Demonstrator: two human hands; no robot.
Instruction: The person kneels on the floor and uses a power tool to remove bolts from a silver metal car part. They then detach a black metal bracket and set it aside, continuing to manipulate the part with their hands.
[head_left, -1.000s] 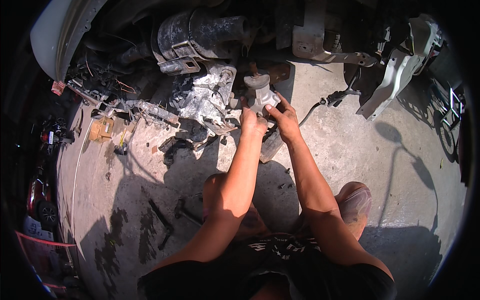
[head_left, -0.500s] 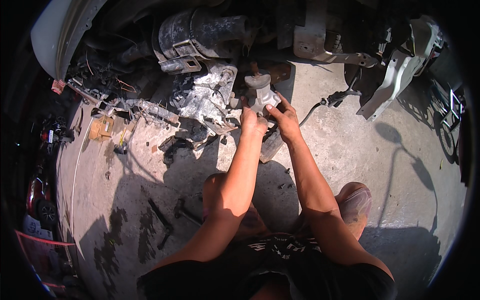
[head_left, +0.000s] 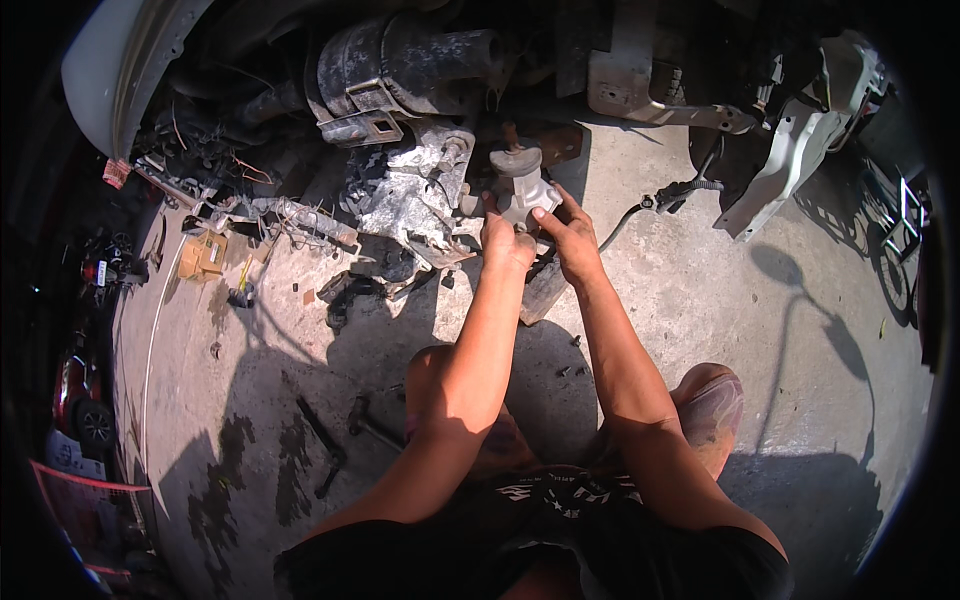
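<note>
Both my hands are closed round a grey metal engine mount [head_left: 524, 188], with a round disc and a rusty stud at its far end. My left hand [head_left: 507, 243] grips its near left side, and my right hand [head_left: 572, 238] holds the right side with the thumb on top. Part of the mount is hidden by my fingers. Just left of it stands a silvery, dirty cast-metal casing [head_left: 405, 195]. Below my wrists a block [head_left: 545, 292] lies on the concrete.
A dark cylindrical part [head_left: 410, 60] and a bent metal bracket [head_left: 785, 170] hang from the vehicle ahead. Two dark long tools lie left of my knees, one a bar [head_left: 322, 440]. A small carton [head_left: 203, 256] and loose wiring [head_left: 300, 220] lie left. Several bolts [head_left: 575, 372] lie between my legs.
</note>
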